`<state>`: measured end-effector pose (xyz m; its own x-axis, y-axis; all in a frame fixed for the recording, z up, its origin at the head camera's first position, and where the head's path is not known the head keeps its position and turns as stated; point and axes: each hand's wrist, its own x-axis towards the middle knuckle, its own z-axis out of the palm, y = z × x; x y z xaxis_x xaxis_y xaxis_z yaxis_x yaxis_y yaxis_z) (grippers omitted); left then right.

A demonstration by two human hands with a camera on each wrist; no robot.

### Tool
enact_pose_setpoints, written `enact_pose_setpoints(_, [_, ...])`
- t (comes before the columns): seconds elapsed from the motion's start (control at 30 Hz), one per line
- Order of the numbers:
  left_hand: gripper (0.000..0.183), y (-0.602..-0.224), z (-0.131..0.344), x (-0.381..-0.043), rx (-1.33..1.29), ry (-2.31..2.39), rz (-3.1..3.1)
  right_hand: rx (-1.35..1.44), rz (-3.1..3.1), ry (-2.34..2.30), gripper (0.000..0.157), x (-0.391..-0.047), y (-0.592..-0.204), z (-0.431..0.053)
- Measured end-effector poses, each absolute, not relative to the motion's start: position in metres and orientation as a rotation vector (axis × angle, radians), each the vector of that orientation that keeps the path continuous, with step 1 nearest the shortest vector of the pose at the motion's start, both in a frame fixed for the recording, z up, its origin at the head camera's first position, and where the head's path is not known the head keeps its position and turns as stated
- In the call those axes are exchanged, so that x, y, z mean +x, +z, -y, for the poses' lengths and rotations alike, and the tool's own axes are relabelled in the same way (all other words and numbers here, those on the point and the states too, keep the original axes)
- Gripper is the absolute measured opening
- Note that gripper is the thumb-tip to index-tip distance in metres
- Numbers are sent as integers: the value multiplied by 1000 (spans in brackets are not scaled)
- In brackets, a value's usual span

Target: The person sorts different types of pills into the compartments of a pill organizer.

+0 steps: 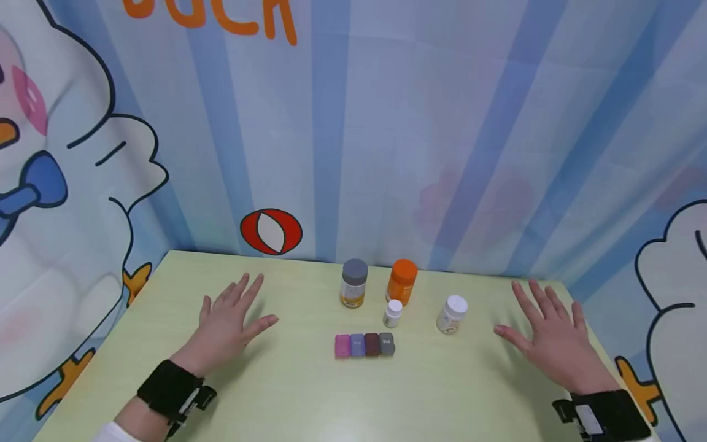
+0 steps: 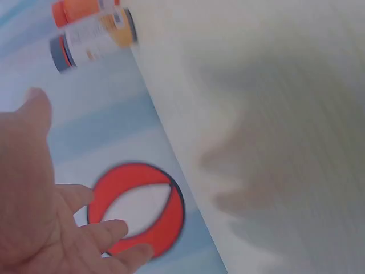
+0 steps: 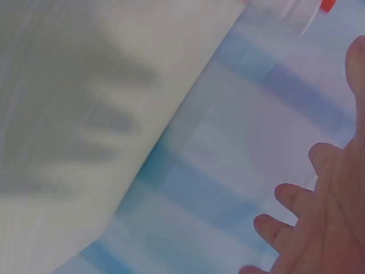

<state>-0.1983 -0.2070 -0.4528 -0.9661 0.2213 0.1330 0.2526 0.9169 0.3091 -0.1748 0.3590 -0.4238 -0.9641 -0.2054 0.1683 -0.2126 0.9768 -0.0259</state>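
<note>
Near table's far edge (image 1: pixel 298 266), two bottles (image 1: pixel 353 291) (image 1: pixel 400 285), wide room to either hand (image 1: pixel 223 337) (image 1: pixel 560 347)

So my left fingers (image 2: pixel 105 235) are spread loosely in front of a red-and-white ball print (image 2: pixel 138 208) on the blue backdrop (image 2: pixel 108 128), thumb (image 2: pixel 37 114) pointing up toward a grey-capped bottle (image 2: pixel 94 40) (orange bottle (image 2: pixel 82 8) right beside it), blurry shadows streaking the pale worktop (image 2: pixel 165 34).

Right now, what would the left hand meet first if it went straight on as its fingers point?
Probably the striped backdrop, around its printed red-and-white ball. The left hand seems raised above the table, though its exact height is unclear.
</note>
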Motion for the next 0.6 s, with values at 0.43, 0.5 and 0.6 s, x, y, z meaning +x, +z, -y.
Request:
enact_pose_setpoints(0.43, [79,-451,115,-174,-640,-477,3109,549,3041,232,67,-153,-443,-240])
enact_pose_setpoints(0.5, [74,-451,103,-176,-680,-479,3139,614,3073,307,60,-157,-450,-224])
enact_pose_setpoints(0.6, [67,-451,90,-178,-711,-497,3172,712,3099,395,54,-163,-458,-203])
